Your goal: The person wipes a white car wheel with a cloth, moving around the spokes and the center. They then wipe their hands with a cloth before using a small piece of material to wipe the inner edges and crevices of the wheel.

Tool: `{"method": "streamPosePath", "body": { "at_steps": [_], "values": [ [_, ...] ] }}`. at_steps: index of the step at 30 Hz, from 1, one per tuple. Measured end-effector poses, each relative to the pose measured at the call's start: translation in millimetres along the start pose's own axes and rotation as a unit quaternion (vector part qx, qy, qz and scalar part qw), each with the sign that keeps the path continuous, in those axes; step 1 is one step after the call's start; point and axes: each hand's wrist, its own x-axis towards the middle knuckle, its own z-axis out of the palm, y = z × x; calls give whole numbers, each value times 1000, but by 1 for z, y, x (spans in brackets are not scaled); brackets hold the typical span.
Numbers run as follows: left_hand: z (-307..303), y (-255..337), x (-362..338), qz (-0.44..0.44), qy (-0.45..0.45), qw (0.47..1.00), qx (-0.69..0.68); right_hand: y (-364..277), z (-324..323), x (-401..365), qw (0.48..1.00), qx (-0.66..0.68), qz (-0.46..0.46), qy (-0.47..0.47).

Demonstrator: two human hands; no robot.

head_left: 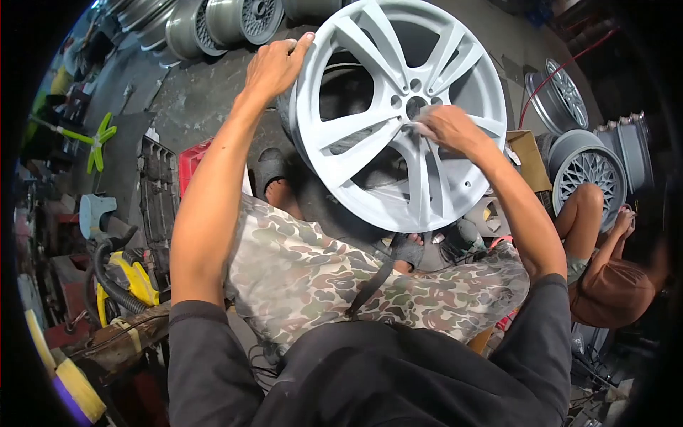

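A large pale grey-white alloy wheel (pixel 361 155) with paired spokes is tilted up in front of my lap, its face toward me. My left hand (pixel 275 65) grips its outer edge at the upper left, thumb along the lip and the other fingers curled and partly hidden. Near the hub, my right hand (pixel 454 129) is closed, with its fingertips against the spokes just below the centre hole. A whitish bit shows at those fingertips, too blurred to name. What supports the wheel underneath is hidden.
Other wheels stand at the back (pixel 256 20) and right (pixel 589 174). A person (pixel 617 292) crouches at the right. A cardboard box (pixel 526 158) sits behind the wheel. On the left are a green fan (pixel 99 142), a red tray (pixel 191 165) and a yellow machine (pixel 134 279) with a hose.
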Motion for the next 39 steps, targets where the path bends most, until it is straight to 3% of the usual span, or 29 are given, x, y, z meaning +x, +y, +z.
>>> {"method": "streamPosePath", "body": {
  "at_steps": [3, 5, 6, 8, 10, 14, 16, 18, 19, 20, 22, 23, 27, 33, 37, 39],
  "values": [
    [-11, -8, -3, 19, 25, 999, -23, 27, -5, -23, 993, -106, 58, 2],
    [-12, -7, -6, 26, 46, 998, -39, 3, 8, -29, 982, 14, 112, 150],
    [-13, -5, -7, 36, 64, 996, -51, -13, 17, -23, 970, 57, 170, 166],
    [-16, 3, -13, 48, 60, 996, -50, -25, 49, -10, 957, 100, 114, 247],
    [-18, 5, -15, 52, 59, 996, -51, -40, 73, 5, 943, 79, 149, 288],
    [-17, 6, -17, 82, 52, 995, -35, -62, 64, 12, 954, 79, 175, 230],
    [-17, 8, -16, 71, 49, 996, -40, -68, 48, 11, 964, 80, 143, 208],
    [-16, 10, -16, 78, 50, 995, -37, -73, 36, 10, 975, 157, 50, 146],
    [-16, 12, -16, 83, 51, 995, -33, -67, 37, 12, 958, 212, 122, 149],
    [-16, 12, -17, 82, 55, 995, -32, -62, 30, 10, 966, 120, 77, 214],
    [-17, 11, -18, 106, 77, 991, -43, -49, 31, 10, 968, 54, 114, 215],
    [-19, 10, -19, 103, 76, 991, -39, -38, 45, 7, 970, 24, 68, 233],
    [-25, 6, -23, 75, 55, 995, -47, -39, 49, 7, 974, 94, 50, 202],
    [-23, -1, -22, 71, 45, 995, -57, -60, 35, 14, 989, 46, -9, 142],
    [-26, 2, -24, 72, 48, 994, -66, -39, 34, 19, 984, -37, -7, 176],
    [-29, 5, -26, 63, 37, 995, -60, -51, 36, 16, 986, 2, -7, 164]
  ]
}}
